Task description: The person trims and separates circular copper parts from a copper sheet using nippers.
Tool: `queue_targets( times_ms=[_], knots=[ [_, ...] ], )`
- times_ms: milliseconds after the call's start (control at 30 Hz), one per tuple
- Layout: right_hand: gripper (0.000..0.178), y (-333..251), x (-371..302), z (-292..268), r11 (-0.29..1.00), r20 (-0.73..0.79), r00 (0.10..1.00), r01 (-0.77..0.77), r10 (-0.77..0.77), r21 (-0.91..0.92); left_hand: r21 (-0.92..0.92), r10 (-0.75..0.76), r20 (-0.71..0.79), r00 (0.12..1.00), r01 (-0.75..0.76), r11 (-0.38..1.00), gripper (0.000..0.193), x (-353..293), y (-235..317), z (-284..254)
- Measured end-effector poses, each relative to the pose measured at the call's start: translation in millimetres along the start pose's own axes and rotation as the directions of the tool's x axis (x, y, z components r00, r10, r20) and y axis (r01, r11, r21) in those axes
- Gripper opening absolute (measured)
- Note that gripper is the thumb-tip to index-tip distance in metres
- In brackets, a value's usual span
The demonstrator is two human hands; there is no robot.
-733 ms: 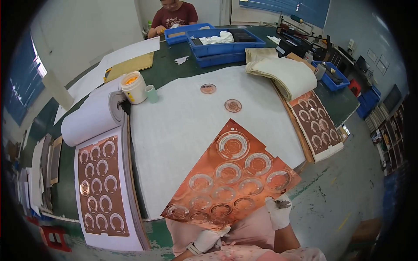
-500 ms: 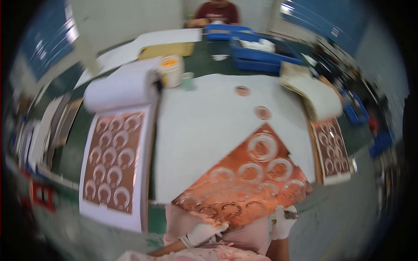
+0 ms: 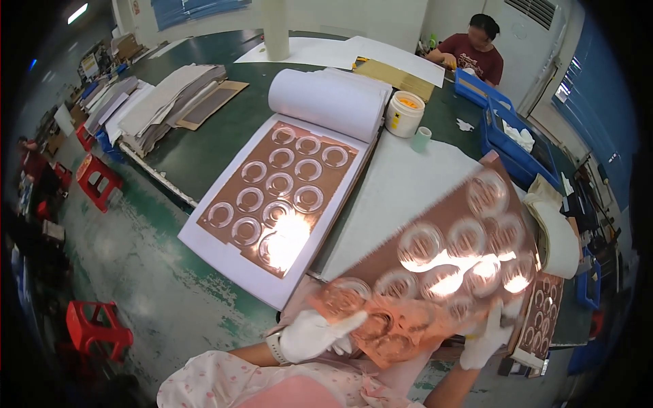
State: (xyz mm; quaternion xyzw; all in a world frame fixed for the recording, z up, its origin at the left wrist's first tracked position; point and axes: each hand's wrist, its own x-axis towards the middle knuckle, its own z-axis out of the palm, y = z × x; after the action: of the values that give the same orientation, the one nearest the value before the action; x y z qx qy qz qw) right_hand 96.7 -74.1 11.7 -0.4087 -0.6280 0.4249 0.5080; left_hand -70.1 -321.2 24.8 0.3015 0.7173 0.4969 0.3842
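A large flexible copper sheet [image 3: 445,262] with several embossed rings slants across the front of me, light glaring off its lower part. My left hand [image 3: 313,336], in a white glove, is closed on its near left edge, thumb on top. Also gloved in white, my right hand [image 3: 484,340] grips the near right edge with fingers against the surface. Beneath the sheet shows a large white paper [image 3: 381,197] on the table. To its left, a smaller copper sheet [image 3: 272,183] with ring shapes lies flat on a stack of white paper.
The pad's pages [image 3: 320,102] are rolled back. A white tub [image 3: 405,114], a green cup [image 3: 421,139] and blue trays [image 3: 507,139] stand farther back. Another ringed sheet [image 3: 541,313] lies at right. Card stacks [image 3: 170,102] and red stools [image 3: 98,330] are left. A person [image 3: 476,54] sits opposite.
My view has swung left, bringing the stools and floor into sight. The large copper sheet has come up and tilted, its far corner now farther right; both hands still hold it.
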Motion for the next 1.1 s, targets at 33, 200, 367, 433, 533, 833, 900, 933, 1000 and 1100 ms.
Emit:
queue_targets(
  times_ms=[33,200,367,433,533,833,900,933,1000,1100],
  knots=[
    [0.011,-23,10,27,0.930,0.082,0.952,-0.307,0.296,0.201,0.010,-0.005,-0.003,1.000,0.005,1.000,0.021,-5,8,-10],
    [0.020,-53,25,174,0.953,0.592,0.792,-0.277,0.151,0.127,0.144,0.040,-0.600,0.799,0.058,0.988,0.025,-19,5,-73],
    [0.031,-65,19,272,0.993,0.797,0.595,-0.101,0.104,-0.054,0.029,-0.180,-0.710,0.681,0.284,0.958,0.028,-15,12,-124],
    [0.030,-67,10,296,0.974,0.842,0.491,-0.149,0.222,-0.171,-0.019,-0.234,-0.739,0.631,0.328,0.945,0.029,-14,13,-133],
    [0.028,-66,8,309,0.965,0.850,0.456,-0.111,0.264,-0.240,-0.066,-0.278,-0.761,0.586,0.356,0.932,0.038,-8,-1,-145],
    [0.041,-56,13,317,0.802,0.797,0.541,0.334,0.267,-0.496,0.445,0.007,-0.716,0.698,0.449,0.775,0.027,-6,-39,-159],
    [0.041,-52,16,314,0.849,0.795,0.553,0.272,0.248,-0.454,0.338,-0.095,-0.750,0.654,0.503,0.795,0.026,-7,-45,-160],
    [0.041,-51,18,310,0.891,0.789,0.573,0.208,0.224,-0.404,0.629,0.194,-0.718,0.668,0.505,0.591,0.023,-13,-47,-161],
    [0.039,-53,22,301,0.938,0.774,0.558,-0.029,0.301,-0.345,0.792,0.443,-0.603,0.664,0.564,0.233,0.025,-25,-40,-164],
    [0.034,-15,45,293,0.908,0.769,0.522,-0.377,0.369,-0.180,-0.001,-0.116,-0.959,0.259,0.406,0.914,0.022,-24,4,-167]
  ],
)
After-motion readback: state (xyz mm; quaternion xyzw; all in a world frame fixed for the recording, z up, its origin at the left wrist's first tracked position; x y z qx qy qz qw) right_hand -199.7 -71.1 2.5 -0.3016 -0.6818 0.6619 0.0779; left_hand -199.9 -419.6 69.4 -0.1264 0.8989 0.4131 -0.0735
